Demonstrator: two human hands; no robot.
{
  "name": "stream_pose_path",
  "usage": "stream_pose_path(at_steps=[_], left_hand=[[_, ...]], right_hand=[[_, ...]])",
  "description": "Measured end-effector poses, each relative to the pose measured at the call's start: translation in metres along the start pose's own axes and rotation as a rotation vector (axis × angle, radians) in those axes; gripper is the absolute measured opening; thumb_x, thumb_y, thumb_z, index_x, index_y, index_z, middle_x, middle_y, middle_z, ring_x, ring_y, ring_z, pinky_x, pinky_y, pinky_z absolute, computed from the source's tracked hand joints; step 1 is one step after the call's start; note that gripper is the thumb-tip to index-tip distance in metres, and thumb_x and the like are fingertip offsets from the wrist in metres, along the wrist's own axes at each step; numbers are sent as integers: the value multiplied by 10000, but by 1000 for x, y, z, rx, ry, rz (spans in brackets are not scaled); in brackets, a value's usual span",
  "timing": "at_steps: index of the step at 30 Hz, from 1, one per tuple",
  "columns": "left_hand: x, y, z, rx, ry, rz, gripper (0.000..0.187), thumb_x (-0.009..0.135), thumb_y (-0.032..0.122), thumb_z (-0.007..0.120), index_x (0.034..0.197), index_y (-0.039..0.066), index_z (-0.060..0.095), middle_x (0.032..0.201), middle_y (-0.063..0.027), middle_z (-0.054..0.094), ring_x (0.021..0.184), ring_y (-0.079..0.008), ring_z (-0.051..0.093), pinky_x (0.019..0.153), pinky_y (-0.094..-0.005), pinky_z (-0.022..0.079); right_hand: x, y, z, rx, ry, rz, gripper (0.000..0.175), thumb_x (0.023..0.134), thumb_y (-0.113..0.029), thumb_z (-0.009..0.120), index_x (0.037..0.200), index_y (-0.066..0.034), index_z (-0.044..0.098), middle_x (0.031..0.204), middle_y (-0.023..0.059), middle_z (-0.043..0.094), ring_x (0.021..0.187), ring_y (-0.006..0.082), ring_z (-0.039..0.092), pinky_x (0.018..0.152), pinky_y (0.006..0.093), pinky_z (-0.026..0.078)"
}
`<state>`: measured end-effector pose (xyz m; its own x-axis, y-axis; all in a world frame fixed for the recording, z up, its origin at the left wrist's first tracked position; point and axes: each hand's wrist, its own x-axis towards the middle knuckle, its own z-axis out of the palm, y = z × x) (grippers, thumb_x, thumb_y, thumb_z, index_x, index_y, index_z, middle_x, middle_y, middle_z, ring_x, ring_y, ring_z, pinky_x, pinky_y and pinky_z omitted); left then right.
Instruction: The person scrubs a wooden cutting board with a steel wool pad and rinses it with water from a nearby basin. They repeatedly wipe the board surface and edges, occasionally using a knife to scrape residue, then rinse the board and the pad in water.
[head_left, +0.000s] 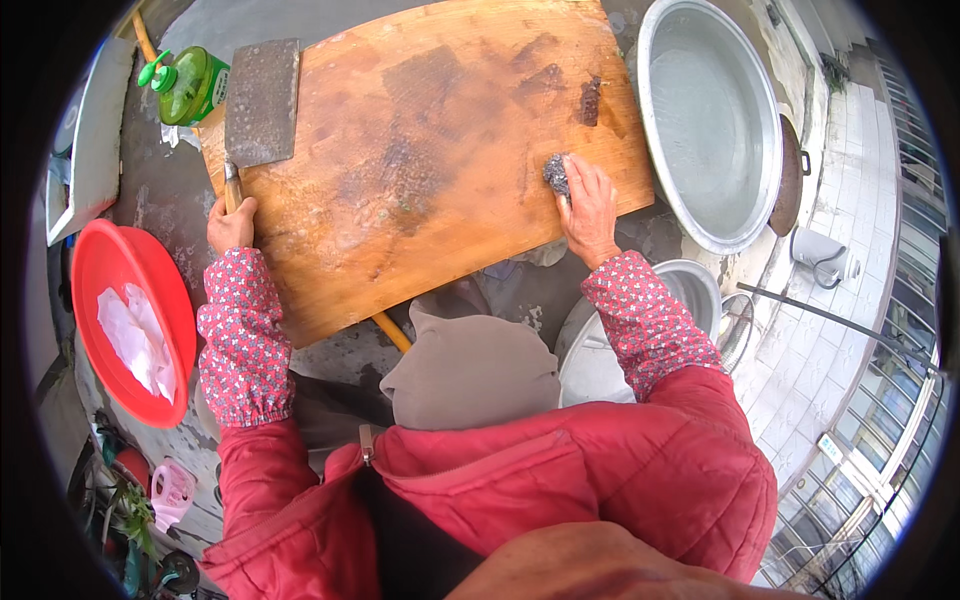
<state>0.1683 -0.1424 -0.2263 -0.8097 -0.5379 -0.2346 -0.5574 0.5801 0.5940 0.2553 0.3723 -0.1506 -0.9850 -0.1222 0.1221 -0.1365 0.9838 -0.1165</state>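
A large wooden board (465, 217), wet and darkly stained in patches, lies in front of me. At its left edge my left hand (231, 225) grips the wooden handle of a cleaver (262, 105). The cleaver's broad grey blade lies flat on the board's upper left corner, pointing away from me. On the right part of the board, my right hand (587, 202) holds a steel wool scourer (556, 175) against the wood. A small dark brown piece (589, 101) rests on the board beyond that hand.
A large metal basin (712, 120) of water stands right of the board, and another metal basin (694, 289) sits below my right forearm. On the left are a green pump bottle (187, 86) and a red plastic basin (184, 330) holding a whitish plastic bag (135, 337). A grey kettle (817, 247) is far right.
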Motion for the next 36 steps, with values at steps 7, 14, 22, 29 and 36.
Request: stream_pose_path(at_steps=[7,14,22,29,36], left_hand=[[2,-5,3,-16,13,35,394,669,323,687,961,59,700,1099,-137,660,1001,-309,624,899,-369,460],[-4,-4,4,-4,79,85,423,667,305,685,1008,55,694,1201,-167,630,1110,-326,593,970,-359,438],[-8,5,2,-41,52,75,316,678,272,670,893,39,676,1029,-150,650,974,-319,613,895,-364,459],[-6,5,9,27,80,49,400,653,329,685,947,58,695,1123,-169,634,1045,-356,596,934,-394,452],[6,-6,14,-43,55,31,451,645,339,715,1009,74,715,1151,-176,632,1067,-336,600,962,-385,441]], right_hand=[[134,84,56,-77,340,298,302,809,-53,596,1109,-17,580,1182,108,563,1135,326,504,951,437,419],[299,51,71,74,406,252,307,859,-237,636,1005,31,598,1077,174,604,1081,369,534,941,454,437],[218,40,62,267,274,-241,343,853,-163,617,1172,-36,620,1226,169,609,1180,373,527,1037,434,402],[288,17,76,174,288,27,377,871,-246,603,1100,51,638,1168,234,630,1137,382,559,1012,434,425],[100,-147,107,559,-52,-463,481,837,-141,655,1296,-48,545,1384,121,518,1334,307,423,1105,449,327]])
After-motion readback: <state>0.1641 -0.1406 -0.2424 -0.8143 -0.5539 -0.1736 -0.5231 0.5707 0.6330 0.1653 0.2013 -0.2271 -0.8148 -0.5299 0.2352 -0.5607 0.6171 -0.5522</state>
